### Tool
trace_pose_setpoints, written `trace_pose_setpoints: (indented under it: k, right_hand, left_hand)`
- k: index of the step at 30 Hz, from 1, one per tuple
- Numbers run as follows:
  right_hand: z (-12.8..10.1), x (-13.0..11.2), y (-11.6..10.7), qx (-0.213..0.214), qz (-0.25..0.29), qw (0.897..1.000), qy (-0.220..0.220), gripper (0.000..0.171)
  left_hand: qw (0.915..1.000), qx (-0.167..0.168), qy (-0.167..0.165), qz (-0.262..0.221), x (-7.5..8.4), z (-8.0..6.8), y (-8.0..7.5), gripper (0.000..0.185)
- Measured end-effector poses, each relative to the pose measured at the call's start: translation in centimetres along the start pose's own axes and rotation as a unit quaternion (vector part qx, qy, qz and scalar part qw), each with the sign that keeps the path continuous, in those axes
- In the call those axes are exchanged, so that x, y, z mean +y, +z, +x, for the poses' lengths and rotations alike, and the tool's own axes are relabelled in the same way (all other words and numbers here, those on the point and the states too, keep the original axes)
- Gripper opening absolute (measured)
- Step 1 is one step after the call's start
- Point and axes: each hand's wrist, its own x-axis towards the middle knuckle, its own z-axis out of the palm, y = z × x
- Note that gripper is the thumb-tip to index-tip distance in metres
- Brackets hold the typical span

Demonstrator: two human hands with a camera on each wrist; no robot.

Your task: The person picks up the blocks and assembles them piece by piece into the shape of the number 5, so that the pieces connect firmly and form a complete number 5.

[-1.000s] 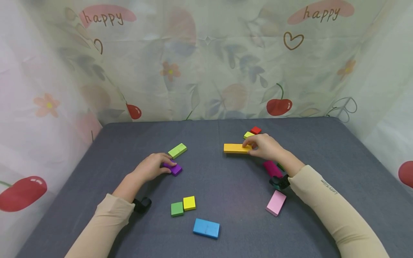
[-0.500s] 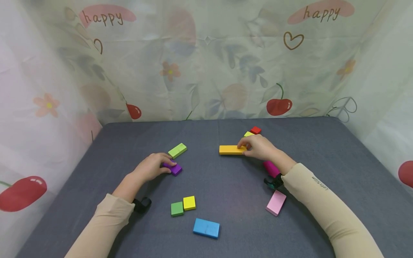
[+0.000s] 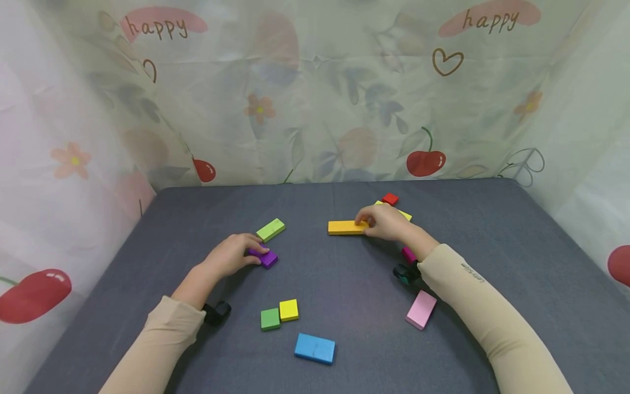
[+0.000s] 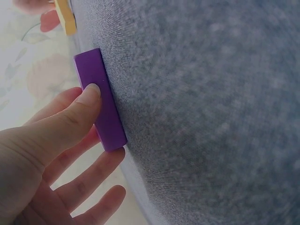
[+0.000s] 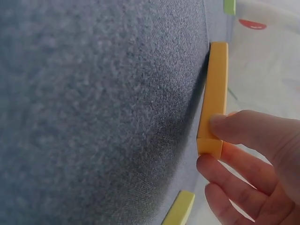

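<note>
My left hand [image 3: 228,255] pinches a purple block [image 3: 268,259] on the dark table; in the left wrist view the thumb lies across the long side of the purple block [image 4: 104,103]. Just beyond it rests a lime green block [image 3: 270,230]. Farther right, my right hand [image 3: 386,223] grips the near end of a long orange block [image 3: 342,227], which points left. The right wrist view shows the thumb on one face of the orange block [image 5: 214,93] and fingers behind it.
Behind the right hand lie a red block [image 3: 390,198] and a yellow block [image 3: 406,215], partly hidden. Nearer are a green block [image 3: 270,319], a yellow square block [image 3: 289,310], a blue block [image 3: 315,349] and a pink block [image 3: 421,310]. A magenta block [image 3: 408,254] shows beneath the right forearm.
My right hand has moved left with the orange block, uncovering more of the yellow block behind it and covering more of the magenta one. The left hand has stayed still on the purple block.
</note>
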Motion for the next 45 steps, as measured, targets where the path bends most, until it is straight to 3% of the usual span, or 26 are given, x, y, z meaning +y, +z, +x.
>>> trace_pose_setpoints:
  k: [45]
  right_hand:
    - [2.4, 0.8, 0.6, -0.01, 0.036, 0.999, 0.036, 0.026]
  left_hand:
    - [1.0, -0.001, -0.002, -0.004, 0.1, 0.0, -0.1, 0.029]
